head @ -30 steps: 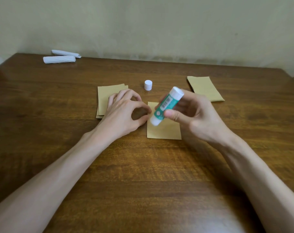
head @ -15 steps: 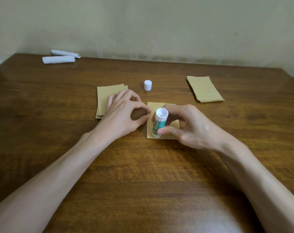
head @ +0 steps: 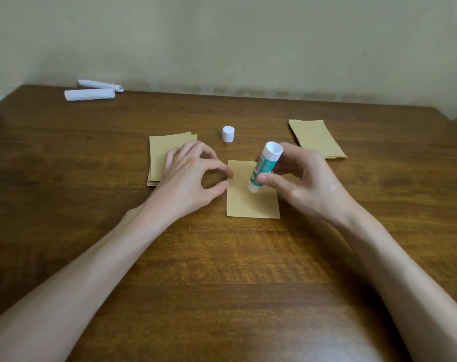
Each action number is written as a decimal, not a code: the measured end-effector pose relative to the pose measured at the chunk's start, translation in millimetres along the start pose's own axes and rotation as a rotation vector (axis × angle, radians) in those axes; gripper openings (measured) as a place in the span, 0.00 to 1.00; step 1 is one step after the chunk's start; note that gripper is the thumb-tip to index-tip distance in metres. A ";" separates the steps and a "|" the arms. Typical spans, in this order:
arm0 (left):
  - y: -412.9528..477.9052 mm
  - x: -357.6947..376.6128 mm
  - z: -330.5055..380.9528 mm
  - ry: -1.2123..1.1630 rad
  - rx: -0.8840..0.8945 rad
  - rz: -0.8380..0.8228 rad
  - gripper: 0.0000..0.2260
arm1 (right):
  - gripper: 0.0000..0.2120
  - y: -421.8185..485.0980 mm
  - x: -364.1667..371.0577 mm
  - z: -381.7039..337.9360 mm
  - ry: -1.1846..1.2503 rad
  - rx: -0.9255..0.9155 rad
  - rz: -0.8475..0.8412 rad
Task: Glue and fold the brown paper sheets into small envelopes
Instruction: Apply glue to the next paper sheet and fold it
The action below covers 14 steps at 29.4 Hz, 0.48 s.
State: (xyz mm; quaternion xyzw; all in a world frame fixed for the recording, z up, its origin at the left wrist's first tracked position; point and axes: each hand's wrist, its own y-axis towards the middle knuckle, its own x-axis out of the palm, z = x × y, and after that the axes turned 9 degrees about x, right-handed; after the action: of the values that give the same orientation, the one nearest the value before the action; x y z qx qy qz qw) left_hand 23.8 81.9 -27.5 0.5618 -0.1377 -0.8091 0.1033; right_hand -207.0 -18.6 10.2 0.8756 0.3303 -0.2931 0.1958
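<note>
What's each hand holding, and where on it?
Right hand grips the green-and-white glue stick by its lower barrel; left hand only presses the single brown paper sheet's left edge.

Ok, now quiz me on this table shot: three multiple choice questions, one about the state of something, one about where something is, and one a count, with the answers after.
1. The glue stick is: A lying flat; B capped; C held tip-down by the right hand on the single sheet.
2. The white cap stands: A on the glue stick; B on the table beyond the single sheet; C on the floor.
3. Stacks of brown paper besides the single sheet: A two; B four; C none.

Answers: C, the hand grips the tube with its lower tip on the paper; B, it stands alone, apart from the tube; A, there is a left stack and a right stack.
</note>
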 end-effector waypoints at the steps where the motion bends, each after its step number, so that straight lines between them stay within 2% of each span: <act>1: 0.3 -0.1 0.2 0.003 -0.001 -0.002 0.09 | 0.12 -0.6 2.5 2.4 -0.031 0.004 -0.021; 7: 1.4 -0.1 0.3 0.005 0.002 -0.010 0.10 | 0.11 -4.7 -1.6 0.9 -0.072 -0.002 -0.179; 12: 0.8 -1.0 0.8 0.002 0.012 -0.009 0.09 | 0.13 -7.4 -13.3 -3.8 -0.034 0.015 -0.256; 14: 0.7 -0.2 0.4 -0.004 0.017 -0.004 0.09 | 0.13 -7.5 -17.8 -3.8 0.002 0.013 -0.236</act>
State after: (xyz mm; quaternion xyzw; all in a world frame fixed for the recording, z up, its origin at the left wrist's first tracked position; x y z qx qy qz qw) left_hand 23.5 81.3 -26.9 0.5613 -0.1439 -0.8092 0.0968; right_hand -221.6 -19.5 23.4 0.8320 0.4296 -0.3154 0.1539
